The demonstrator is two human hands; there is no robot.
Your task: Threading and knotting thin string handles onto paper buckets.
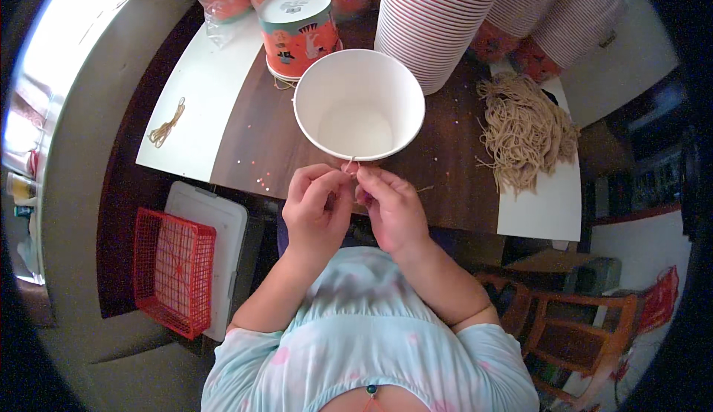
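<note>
Head view: left hand [318,208], right hand [394,208] pinching thin pale cord [353,161] at six o'clock of white-lined round paper bucket [359,85]; best tensioned evenly.

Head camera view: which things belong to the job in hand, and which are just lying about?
Seem part of the job:
White bucket, left hand and right hand at its near rim
Thin cord at the fingertips
Tan cord pile
Tall bucket stack

Seem just lying about:
Red basket
Wooden chair
</note>
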